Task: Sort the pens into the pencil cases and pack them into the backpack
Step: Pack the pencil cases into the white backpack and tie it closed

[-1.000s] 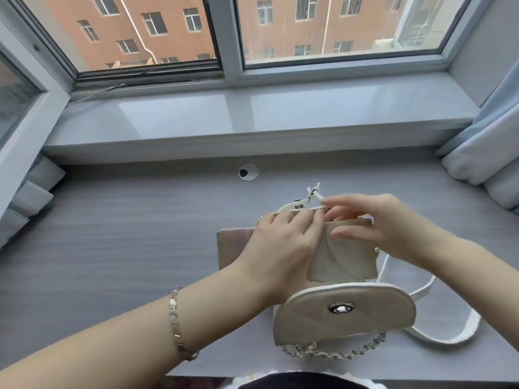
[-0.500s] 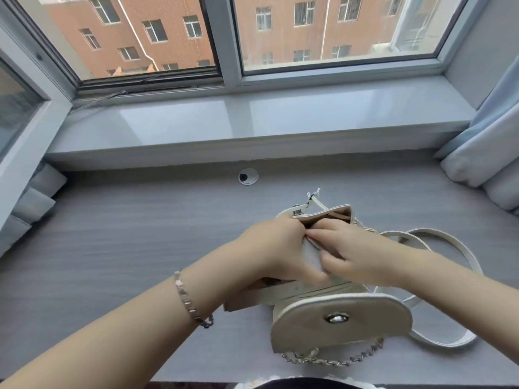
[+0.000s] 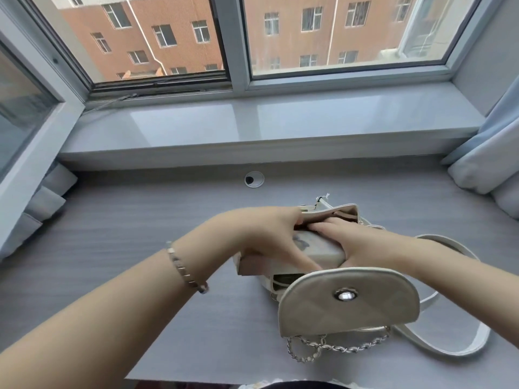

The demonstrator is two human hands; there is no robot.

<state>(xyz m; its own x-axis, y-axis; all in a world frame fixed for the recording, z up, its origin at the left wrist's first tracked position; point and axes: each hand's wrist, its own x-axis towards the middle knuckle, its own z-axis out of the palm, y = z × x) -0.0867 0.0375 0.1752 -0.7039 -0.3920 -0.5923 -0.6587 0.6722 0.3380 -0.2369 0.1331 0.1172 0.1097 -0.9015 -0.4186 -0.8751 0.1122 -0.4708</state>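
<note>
A small cream quilted backpack [image 3: 348, 318] stands on the grey desk, its flap with a metal snap folded toward me and its mouth open. A pale pencil case [image 3: 320, 249] with a faint print lies across that mouth, partly inside. My left hand [image 3: 269, 237] holds the case, fingers along its near face and thumb at the far rim. My right hand [image 3: 358, 247] grips the case's right end, fingers on top. A tan flat end [image 3: 248, 266] pokes out beneath my left hand; I cannot tell what it belongs to. No pens are visible.
White straps [image 3: 460, 349] loop on the desk to the right of the backpack and a chain [image 3: 334, 348] hangs at its front. A cable hole [image 3: 254, 179] sits farther back. Beyond are the window sill [image 3: 252, 127] and a curtain [image 3: 486, 169] at right.
The pencil case went from upright above the backpack to tilted flat across its mouth and lower. Both hands moved down with it.
</note>
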